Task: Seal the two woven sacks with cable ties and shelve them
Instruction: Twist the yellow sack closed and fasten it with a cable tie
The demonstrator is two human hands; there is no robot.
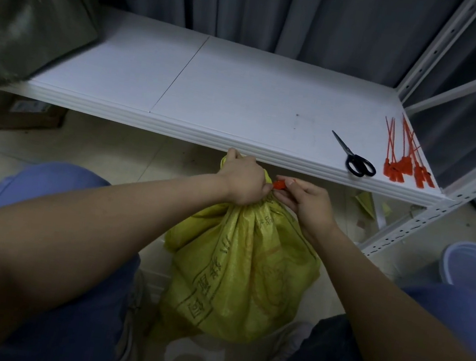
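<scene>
Left grip (242,181) bunching sack (241,273) below shelf edge (194,136).

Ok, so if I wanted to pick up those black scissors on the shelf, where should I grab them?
Probably by the black handle loops of the scissors, coming from the front edge of the shelf. The loops lie nearest that edge, while the closed blades point away towards the back, so your hand stays clear of the tips. The red cable ties lie just beside them.
</scene>
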